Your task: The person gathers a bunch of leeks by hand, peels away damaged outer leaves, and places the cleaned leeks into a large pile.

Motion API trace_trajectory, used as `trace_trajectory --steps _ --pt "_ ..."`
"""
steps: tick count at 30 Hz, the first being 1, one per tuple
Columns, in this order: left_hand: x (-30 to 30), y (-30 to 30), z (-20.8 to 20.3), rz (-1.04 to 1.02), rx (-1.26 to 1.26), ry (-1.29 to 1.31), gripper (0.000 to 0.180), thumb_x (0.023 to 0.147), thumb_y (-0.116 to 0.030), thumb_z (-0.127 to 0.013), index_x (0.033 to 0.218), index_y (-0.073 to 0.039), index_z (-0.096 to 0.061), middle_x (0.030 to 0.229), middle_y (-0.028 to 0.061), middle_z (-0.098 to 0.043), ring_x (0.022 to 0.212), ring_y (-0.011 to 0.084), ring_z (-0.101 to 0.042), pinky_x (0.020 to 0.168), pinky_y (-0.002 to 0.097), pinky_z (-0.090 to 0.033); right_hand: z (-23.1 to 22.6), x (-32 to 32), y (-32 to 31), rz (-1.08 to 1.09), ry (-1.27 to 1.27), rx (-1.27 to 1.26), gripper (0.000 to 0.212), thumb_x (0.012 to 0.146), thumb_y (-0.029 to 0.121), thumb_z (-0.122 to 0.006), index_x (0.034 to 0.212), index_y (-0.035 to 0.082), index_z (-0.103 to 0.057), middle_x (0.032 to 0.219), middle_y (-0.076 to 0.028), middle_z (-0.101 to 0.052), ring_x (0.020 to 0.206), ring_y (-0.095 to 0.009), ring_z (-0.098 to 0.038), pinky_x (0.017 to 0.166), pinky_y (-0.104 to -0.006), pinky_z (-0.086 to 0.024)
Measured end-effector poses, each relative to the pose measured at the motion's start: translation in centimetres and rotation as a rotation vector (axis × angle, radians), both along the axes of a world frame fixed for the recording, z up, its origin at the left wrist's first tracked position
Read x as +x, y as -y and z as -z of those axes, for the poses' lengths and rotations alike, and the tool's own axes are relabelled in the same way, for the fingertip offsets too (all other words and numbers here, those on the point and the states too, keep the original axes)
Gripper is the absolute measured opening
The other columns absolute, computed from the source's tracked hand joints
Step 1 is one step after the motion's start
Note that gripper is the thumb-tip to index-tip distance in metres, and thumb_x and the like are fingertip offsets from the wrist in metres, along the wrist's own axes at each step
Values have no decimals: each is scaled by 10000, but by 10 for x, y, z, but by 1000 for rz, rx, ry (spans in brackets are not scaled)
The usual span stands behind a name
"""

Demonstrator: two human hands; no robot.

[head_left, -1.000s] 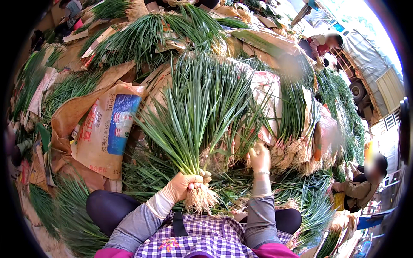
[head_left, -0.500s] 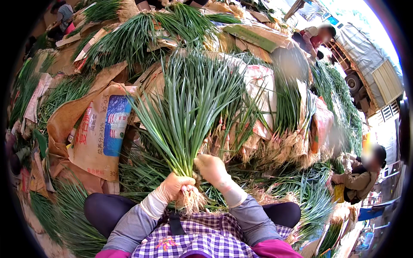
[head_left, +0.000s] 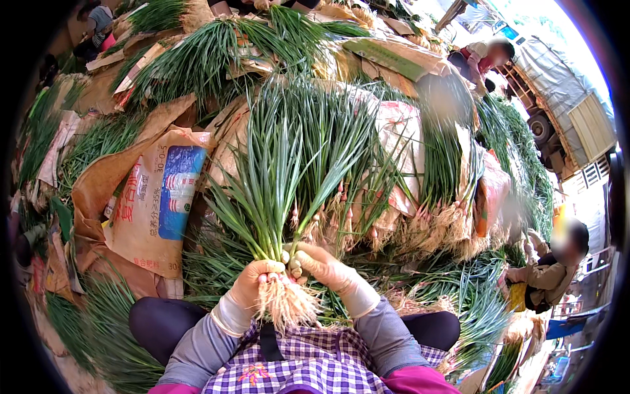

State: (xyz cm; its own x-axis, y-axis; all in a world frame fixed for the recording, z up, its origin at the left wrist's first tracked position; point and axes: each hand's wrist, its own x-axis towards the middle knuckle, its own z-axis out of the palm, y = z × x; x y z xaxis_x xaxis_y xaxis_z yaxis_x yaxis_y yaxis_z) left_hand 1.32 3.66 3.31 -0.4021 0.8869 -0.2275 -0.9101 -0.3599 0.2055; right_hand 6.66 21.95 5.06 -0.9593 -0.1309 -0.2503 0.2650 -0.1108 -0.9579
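A bunch of scallions stands upright before me, long green leaves fanned out above and pale roots below. My left hand, in a cream glove, is wrapped round its stalks just above the pinkish bulbs. Pressed close beside it, my right hand wears a similar glove with green-stained fingertips. Its fingers are closed at a scallion stalk that leans up to the right. The glove hides part of that stalk's lower end. More scallions lie in a row just behind the bunch, bulbs toward me.
A brown and white printed sack lies to my left. Scallion heaps and cardboard spread beyond. Loose scallions lie right of my knee. Co-workers sit at the right, near a truck.
My right hand has come down and closer to my left hand, its fingers now at a stalk leaning right. The held bunch has shifted slightly left, and its roots now show more fully.
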Motion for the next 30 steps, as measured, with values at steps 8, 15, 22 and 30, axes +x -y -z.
trace_trajectory --steps 8,15,22,30 --pt "-19 21 -16 -91 397 10 213 739 -49 -551 950 -69 -540 924 90 -586 923 246 -585 930 475 -414 8 -13 -44 -315 277 534 327 902 310 -555 1062 34 -625 908 -89 -665 613 -123 -553 613 -264 -510" --pt "-21 1 8 -98 -112 119 254 741 25 -520 987 -38 -532 968 139 -566 942 300 -581 855 427 -494 22 -119 -123 550 516 1233 232 851 282 -592 938 86 -680 889 -87 -679 817 -184 -644 791 -339 -506" --pt "-19 7 3 -136 -66 86 304 732 17 -551 1028 -38 -510 951 121 -576 848 246 -580 754 405 -508 10 -119 -189 978 117 818 174 854 190 -590 874 26 -641 709 -69 -645 581 -109 -577 506 -256 -474" --pt "-12 -4 20 -7 -114 94 440 753 20 -542 1189 -3 -489 911 133 -610 835 253 -617 839 439 -498 -32 -34 -133 620 287 352 223 936 229 -491 975 22 -564 661 -57 -616 457 -68 -489 382 -183 -369"
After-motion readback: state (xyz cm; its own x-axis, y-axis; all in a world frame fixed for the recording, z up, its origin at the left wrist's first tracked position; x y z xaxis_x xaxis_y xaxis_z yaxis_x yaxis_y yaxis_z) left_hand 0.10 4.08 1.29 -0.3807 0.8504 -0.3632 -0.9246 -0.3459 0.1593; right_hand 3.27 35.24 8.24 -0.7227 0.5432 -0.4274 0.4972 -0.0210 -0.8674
